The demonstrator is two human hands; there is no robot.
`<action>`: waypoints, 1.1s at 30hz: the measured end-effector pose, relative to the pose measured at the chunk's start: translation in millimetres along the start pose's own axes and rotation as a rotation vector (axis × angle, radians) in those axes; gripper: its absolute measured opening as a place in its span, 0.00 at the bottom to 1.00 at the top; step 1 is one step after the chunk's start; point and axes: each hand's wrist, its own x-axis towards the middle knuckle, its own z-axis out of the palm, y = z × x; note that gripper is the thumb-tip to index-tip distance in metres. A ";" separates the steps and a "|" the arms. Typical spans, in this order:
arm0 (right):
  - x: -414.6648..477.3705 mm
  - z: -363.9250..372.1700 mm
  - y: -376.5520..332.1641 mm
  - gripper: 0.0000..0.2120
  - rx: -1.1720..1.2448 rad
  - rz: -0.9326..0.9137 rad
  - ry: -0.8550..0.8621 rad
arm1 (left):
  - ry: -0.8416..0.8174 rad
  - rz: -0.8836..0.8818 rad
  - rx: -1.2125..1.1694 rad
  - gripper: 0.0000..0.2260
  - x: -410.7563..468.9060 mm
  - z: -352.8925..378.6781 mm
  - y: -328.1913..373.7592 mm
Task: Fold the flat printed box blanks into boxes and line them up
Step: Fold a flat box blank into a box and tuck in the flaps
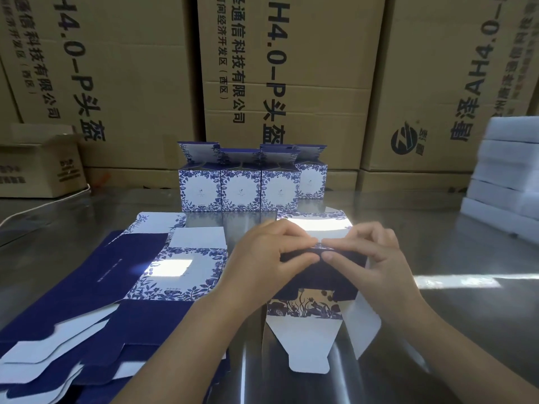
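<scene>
Head: box blank (318,275) between hands (320,255) (pinched)

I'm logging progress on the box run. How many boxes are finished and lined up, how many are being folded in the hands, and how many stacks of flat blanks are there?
Folded boxes in the row: 4
Box in hands, held by left hand and right hand: 1
Stack of blanks: 1, sheets too overlapped to count
Total: 6

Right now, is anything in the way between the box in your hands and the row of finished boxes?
Nothing visible. Both the left hand and right hand hold the half-folded box, and only bare shiny table lies between it and the row of folded boxes. The flat blanks sit off to the left.
</scene>
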 end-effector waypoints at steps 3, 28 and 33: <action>-0.2 -0.9 0.2 0.09 0.014 -0.017 0.008 | 0.050 0.020 -0.001 0.08 -0.8 1.3 2.4; 2.8 -10.1 -1.1 0.06 0.065 -0.042 0.022 | 0.032 -0.062 -0.018 0.05 1.4 -8.1 -1.6; 4.4 -11.3 -2.9 0.05 0.090 -0.041 0.048 | 0.033 -0.055 -0.028 0.05 1.7 -10.3 -1.3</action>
